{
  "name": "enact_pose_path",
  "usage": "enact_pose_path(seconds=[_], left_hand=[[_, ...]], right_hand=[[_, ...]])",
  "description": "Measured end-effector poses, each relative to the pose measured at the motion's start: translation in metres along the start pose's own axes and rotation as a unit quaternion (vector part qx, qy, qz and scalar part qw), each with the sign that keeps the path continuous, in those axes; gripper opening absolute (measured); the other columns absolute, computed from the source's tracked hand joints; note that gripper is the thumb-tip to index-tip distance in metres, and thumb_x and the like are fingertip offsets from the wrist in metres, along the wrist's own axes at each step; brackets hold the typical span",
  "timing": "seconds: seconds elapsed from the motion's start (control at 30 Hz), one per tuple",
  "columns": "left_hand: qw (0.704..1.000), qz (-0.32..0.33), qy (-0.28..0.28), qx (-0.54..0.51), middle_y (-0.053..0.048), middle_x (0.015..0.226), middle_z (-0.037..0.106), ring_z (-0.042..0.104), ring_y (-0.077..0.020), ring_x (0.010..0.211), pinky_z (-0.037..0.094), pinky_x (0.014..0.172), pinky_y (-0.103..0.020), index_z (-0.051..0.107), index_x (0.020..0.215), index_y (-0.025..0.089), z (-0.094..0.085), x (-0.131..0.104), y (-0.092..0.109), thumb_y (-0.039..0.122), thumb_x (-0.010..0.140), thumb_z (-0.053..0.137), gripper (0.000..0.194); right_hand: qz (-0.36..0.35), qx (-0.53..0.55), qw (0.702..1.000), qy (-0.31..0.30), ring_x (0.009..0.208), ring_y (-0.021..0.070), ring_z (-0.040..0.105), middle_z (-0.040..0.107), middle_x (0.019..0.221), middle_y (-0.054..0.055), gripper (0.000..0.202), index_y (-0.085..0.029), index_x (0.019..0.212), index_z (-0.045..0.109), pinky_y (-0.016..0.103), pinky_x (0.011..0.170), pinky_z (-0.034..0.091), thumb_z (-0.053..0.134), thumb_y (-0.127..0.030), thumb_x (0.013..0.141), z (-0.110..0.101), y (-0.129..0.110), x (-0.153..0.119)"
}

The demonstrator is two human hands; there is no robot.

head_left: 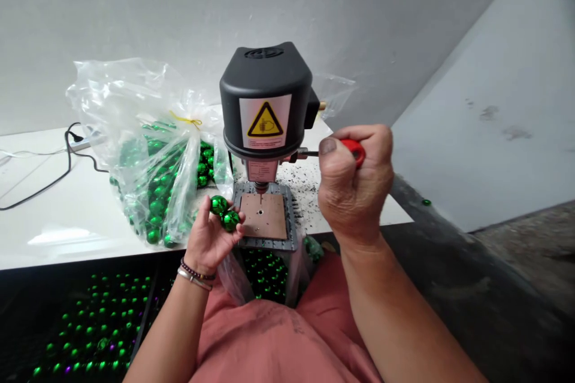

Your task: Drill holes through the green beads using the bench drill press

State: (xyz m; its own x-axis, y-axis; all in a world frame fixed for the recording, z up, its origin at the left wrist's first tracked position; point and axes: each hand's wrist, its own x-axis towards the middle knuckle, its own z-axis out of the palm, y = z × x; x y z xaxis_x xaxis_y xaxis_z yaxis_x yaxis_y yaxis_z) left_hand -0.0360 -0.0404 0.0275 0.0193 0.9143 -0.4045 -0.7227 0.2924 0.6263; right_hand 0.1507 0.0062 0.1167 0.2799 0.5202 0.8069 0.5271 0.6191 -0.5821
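Two shiny green balls point(218, 205) rest in the fingers of my left hand point(209, 239), palm up, just left of a bench drill press point(266, 93). My right hand point(357, 182) is wrapped round the red knob point(353, 151) of the drill's feed lever, to the right of its black housing. Under the chuck, a thin drill bit point(261, 198) points down at a brown board point(274, 221) with a small dark hole in it. That board lies on the drill's grey base point(293, 233), and no ball sits on it.
A clear plastic bag point(135, 96) full of green balls stands left on the white table point(63, 227). Dark shavings point(303, 191) litter the tabletop by the drill. An open bag of green balls point(265, 275) hangs below the base. A black cable point(68, 149) runs at far left.
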Motion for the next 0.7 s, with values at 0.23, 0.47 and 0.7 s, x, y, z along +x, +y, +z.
enact_pose_path(seconds=[0.23, 0.47, 0.7], left_hand=[[0.996, -0.003, 0.039, 0.078, 0.000, 0.080, 0.060, 0.058, -0.0095, 0.062, 0.045, 0.050, -0.020, 0.059, 0.090, 0.018, 0.002, 0.005, -0.017, 0.034, 0.071, 0.067, 0.026], [0.919, 0.078, 0.064, 0.380, 0.003, 0.070, 0.060, 0.056, -0.0083, 0.055, 0.038, 0.049, -0.018, 0.058, 0.099, 0.017, 0.004, 0.013, -0.022, 0.043, 0.069, 0.066, 0.040], [0.723, 0.161, 0.073, 0.668, -0.006, 0.094, 0.068, 0.062, -0.0192, 0.084, 0.046, 0.076, -0.030, 0.062, 0.107, 0.017, 0.008, 0.033, -0.023, 0.037, 0.076, 0.055, 0.038]], right_hand=[[-0.001, -0.012, 1.000, -0.007, 0.052, 0.0030, 0.043, 0.047, 0.064, -0.005, 0.017, -0.020, 0.076, 0.045, 0.018, 0.049, 0.036, 0.048, -0.036, 0.082, -0.002, 0.002, -0.002], [-0.027, -0.017, 0.999, -0.010, 0.056, 0.0026, 0.043, 0.047, 0.068, -0.005, 0.019, -0.020, 0.081, 0.045, 0.018, 0.052, 0.038, 0.043, -0.038, 0.085, -0.002, 0.008, -0.003], [-0.016, 0.032, 0.999, -0.026, 0.051, 0.0005, 0.039, 0.043, 0.062, -0.007, 0.015, -0.020, 0.081, 0.045, 0.015, 0.048, 0.036, 0.045, -0.034, 0.084, -0.005, 0.006, -0.002]])
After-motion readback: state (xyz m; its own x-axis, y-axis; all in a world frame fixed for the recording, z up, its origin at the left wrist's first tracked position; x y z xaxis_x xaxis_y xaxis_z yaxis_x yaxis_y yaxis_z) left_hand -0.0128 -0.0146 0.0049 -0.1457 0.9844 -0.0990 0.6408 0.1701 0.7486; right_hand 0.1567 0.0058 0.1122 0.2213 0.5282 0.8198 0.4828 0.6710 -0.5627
